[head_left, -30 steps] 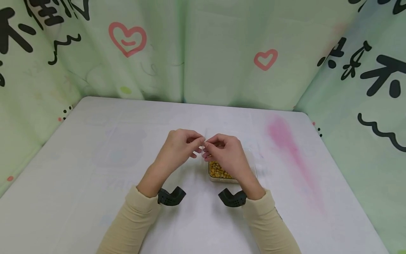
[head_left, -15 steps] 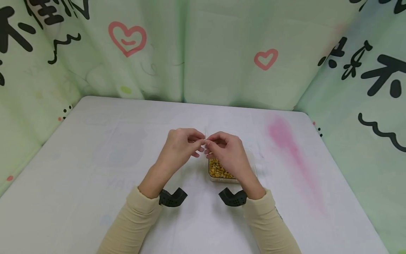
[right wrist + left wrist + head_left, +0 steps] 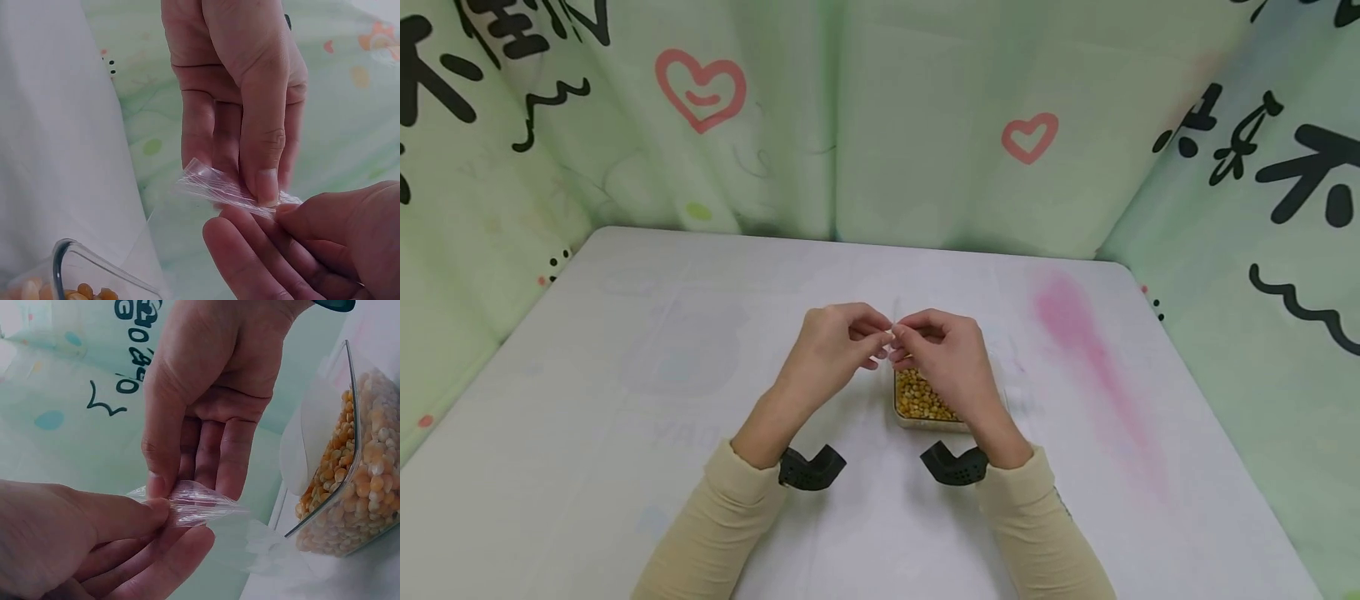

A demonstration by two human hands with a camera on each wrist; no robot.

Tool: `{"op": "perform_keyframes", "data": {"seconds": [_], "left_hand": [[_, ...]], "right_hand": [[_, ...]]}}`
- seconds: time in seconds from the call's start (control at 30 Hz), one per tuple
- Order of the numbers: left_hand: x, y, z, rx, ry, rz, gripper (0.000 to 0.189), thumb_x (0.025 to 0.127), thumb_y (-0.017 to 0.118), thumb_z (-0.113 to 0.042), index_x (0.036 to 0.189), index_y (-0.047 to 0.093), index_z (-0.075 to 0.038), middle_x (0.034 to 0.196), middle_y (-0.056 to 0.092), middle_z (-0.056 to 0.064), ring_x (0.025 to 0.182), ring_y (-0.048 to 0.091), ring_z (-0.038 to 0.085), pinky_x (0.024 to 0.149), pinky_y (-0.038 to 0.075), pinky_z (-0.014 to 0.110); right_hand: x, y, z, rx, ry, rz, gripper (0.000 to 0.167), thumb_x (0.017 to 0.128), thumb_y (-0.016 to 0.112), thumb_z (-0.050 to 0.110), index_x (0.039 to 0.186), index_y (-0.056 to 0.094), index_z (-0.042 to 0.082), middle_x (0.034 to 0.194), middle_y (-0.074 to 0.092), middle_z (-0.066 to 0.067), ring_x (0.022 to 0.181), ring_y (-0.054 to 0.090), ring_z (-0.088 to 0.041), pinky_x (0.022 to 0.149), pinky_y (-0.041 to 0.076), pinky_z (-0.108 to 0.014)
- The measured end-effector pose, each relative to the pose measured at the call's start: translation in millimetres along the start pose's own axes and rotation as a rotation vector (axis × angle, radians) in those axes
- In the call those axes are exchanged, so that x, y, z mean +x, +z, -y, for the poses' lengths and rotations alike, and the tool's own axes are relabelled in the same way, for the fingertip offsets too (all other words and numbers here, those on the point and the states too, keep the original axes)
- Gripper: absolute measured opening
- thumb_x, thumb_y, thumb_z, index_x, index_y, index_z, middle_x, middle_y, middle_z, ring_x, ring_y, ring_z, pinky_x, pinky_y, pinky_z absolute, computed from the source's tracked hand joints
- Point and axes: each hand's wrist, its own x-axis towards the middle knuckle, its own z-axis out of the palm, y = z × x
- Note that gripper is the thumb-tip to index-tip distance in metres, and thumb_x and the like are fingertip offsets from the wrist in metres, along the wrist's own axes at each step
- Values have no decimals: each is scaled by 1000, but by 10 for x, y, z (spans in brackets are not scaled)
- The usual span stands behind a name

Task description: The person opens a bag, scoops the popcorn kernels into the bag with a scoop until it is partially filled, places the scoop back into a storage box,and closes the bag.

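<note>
White table (image 3: 647, 400); clear film (image 3: 203, 505) in left hand's (image 3: 829, 348) and right hand's (image 3: 951, 357) pinch.

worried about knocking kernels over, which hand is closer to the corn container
The right hand: in the head view it overlaps the clear corn-kernel container, hiding part of it, while the left hand is off to its left.

We count one left hand (image 3: 820, 354), one right hand (image 3: 953, 360), two sleeves (image 3: 722, 521), two black wrist devices (image 3: 809, 472), one clear film (image 3: 197, 503), one container (image 3: 934, 425), one table (image 3: 685, 333), two hearts (image 3: 702, 99) and uncountable kernels (image 3: 923, 398).
</note>
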Motion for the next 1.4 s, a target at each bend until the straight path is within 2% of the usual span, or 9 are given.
{"op": "perform_keyframes", "data": {"seconds": [0.2, 0.43, 0.63, 0.93, 1.03, 1.4], "left_hand": [[-16, 5, -17, -28, -16, 23, 8, 90, 72, -11, 96, 72, -6, 90, 75, 5, 73, 73, 15, 62, 58, 25], [-29, 27, -31, 27, -21, 19, 5, 90, 70, -7, 96, 71, -6, 85, 74, 5, 68, 70, 10, 61, 58, 24], [-22, 21, -35, 2, -22, 31, 5, 91, 70, -9, 94, 71, -5, 86, 74, 6, 65, 70, 11, 59, 57, 23], [-13, -36, -36, -76, -54, 96, 6, 92, 68, -7, 97, 69, -3, 88, 73, 8, 69, 72, 17, 65, 61, 36], [-12, -52, -37, -75, -59, 117, 7, 93, 67, -7, 98, 68, -3, 88, 73, 8, 71, 73, 20, 66, 61, 36], [-8, -125, -19, -125, -96, 181, 11, 91, 70, -11, 99, 70, -2, 86, 73, 13, 68, 71, 16, 74, 61, 41]], "right_hand": [[-16, -21, 8, 0, -10, 10, 18, 95, 67, 15, 100, 70, -2, 89, 73, -21, 73, 73, -26, 70, 61, -39], [-12, -2, -8, 31, -10, -17, 20, 93, 69, 17, 100, 71, -2, 89, 73, -20, 73, 74, -25, 70, 61, -38], [-16, -10, -8, 30, -20, -19, 17, 93, 69, 14, 100, 70, -2, 88, 73, -21, 72, 73, -26, 69, 61, -37], [-7, -46, 18, 19, -10, 24, 19, 92, 70, 16, 100, 71, -1, 91, 73, -20, 69, 72, -21, 69, 61, -34], [-2, -54, 14, 18, -7, 38, 19, 92, 70, 16, 100, 71, -1, 91, 73, -19, 69, 72, -20, 69, 61, -33], [-7, -65, 45, 55, 29, 68, 17, 92, 70, 14, 97, 70, -2, 88, 73, -17, 68, 72, -20, 70, 61, -36]]}}
